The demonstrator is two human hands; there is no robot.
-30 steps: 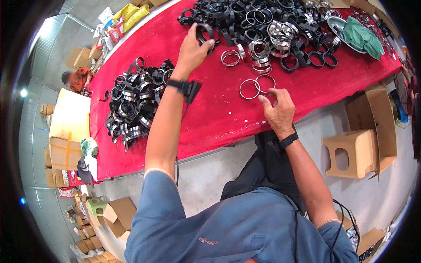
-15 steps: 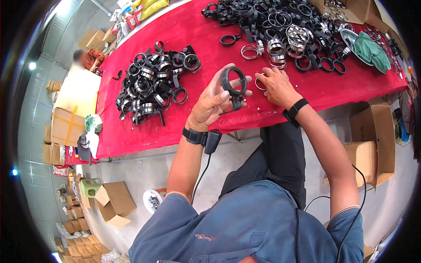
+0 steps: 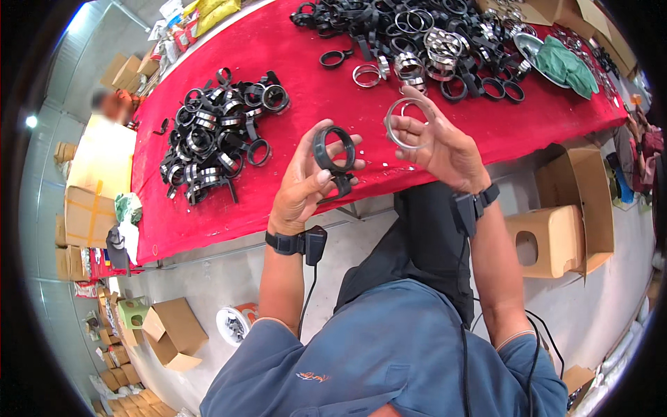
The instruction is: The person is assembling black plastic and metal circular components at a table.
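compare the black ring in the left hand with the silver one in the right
The black ring is dark, the silver ring bright. The black ring has a thick wall, the silver ring a thin one. The black ring has a projecting piece at its lower side; the silver ring shows none. Both are round and open in the middle.

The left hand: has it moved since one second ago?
Yes: the left hand moved from the far ring pile toward the near edge of the red table.
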